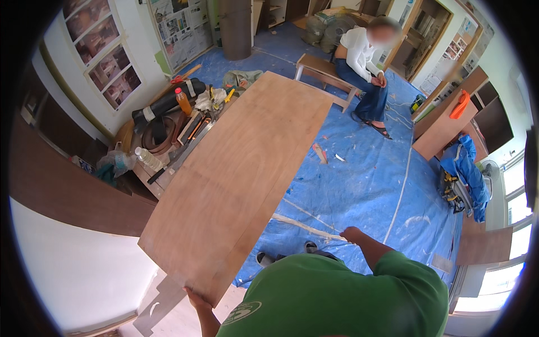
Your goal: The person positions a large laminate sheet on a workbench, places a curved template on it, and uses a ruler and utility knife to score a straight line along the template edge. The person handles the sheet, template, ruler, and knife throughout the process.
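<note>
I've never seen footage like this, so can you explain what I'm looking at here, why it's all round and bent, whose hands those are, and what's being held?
This is one picture from a wide fisheye camera worn on a person's head, looking down. That lens bends straight edges near the rim, which gives the round look. There is no machine, only a person in a green shirt working bare-handed.

The left hand grips the near corner of a long brown plywood board from below. The right hand is out to the side, apart from the board; whether it holds anything I cannot tell.

The board's far part lies over a cluttered workbench with an orange bottle, a clear bottle and tools. A blue tarp covers the floor. Farther off, another person sits on a wooden bench.
</note>
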A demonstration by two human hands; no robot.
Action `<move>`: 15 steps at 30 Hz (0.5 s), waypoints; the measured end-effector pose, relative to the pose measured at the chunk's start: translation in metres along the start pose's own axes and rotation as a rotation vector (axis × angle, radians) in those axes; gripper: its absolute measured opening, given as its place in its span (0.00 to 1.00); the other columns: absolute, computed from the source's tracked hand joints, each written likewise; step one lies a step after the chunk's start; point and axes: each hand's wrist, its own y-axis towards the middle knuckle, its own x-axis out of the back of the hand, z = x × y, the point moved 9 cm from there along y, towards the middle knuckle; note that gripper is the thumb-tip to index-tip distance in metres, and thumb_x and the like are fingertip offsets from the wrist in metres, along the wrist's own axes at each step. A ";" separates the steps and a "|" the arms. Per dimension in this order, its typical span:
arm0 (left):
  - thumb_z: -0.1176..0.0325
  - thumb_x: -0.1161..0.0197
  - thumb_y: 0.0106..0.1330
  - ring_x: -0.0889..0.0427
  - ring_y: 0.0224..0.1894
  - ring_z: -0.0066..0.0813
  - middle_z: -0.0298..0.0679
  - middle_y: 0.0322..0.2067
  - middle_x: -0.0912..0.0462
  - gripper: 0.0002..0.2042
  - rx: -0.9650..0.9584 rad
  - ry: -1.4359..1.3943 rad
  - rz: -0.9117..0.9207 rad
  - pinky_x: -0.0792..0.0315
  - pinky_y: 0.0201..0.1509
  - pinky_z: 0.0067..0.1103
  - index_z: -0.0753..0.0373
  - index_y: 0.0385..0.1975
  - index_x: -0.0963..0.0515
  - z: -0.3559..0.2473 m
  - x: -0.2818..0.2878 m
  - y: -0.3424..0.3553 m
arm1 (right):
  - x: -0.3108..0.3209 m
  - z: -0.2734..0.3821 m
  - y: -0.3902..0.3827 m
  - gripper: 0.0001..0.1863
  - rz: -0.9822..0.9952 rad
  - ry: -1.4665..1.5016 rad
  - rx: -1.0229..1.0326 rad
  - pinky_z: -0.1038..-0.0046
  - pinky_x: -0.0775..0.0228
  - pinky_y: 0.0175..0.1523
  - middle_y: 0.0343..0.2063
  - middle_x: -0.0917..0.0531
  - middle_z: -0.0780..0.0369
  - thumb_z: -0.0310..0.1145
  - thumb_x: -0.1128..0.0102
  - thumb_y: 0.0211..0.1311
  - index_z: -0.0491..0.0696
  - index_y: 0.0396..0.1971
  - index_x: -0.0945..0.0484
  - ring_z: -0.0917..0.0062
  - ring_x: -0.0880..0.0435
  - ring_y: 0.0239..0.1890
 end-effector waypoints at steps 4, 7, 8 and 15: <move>0.23 0.56 0.67 0.38 0.74 0.50 0.49 0.75 0.40 0.51 -0.033 0.016 -0.012 0.41 0.75 0.44 0.63 0.77 0.44 -0.012 0.007 -0.009 | 0.039 0.033 0.063 0.26 -0.081 0.111 0.005 0.50 0.24 0.50 0.37 0.14 0.47 0.52 0.50 0.71 0.44 0.35 0.14 0.49 0.14 0.44; 0.24 0.54 0.68 0.37 0.74 0.50 0.51 0.74 0.40 0.50 0.007 0.009 -0.050 0.39 0.75 0.44 0.63 0.77 0.44 -0.015 -0.010 -0.008 | 0.059 0.044 0.092 0.27 -0.119 0.095 0.002 0.51 0.25 0.54 0.38 0.14 0.47 0.54 0.50 0.71 0.43 0.36 0.14 0.48 0.16 0.46; 0.24 0.54 0.68 0.37 0.74 0.51 0.51 0.74 0.40 0.50 -0.019 0.007 -0.039 0.39 0.75 0.44 0.63 0.77 0.44 -0.019 -0.009 -0.008 | 0.071 0.057 0.100 0.28 -0.122 0.177 -0.029 0.52 0.26 0.54 0.39 0.14 0.46 0.55 0.50 0.71 0.43 0.36 0.14 0.48 0.16 0.47; 0.26 0.55 0.70 0.37 0.74 0.52 0.51 0.75 0.41 0.49 -0.058 0.002 -0.042 0.40 0.76 0.44 0.65 0.77 0.46 -0.029 -0.005 -0.005 | 0.133 0.114 0.107 0.30 -0.104 0.336 -0.077 0.56 0.27 0.59 0.47 0.15 0.47 0.59 0.46 0.67 0.44 0.44 0.15 0.51 0.18 0.54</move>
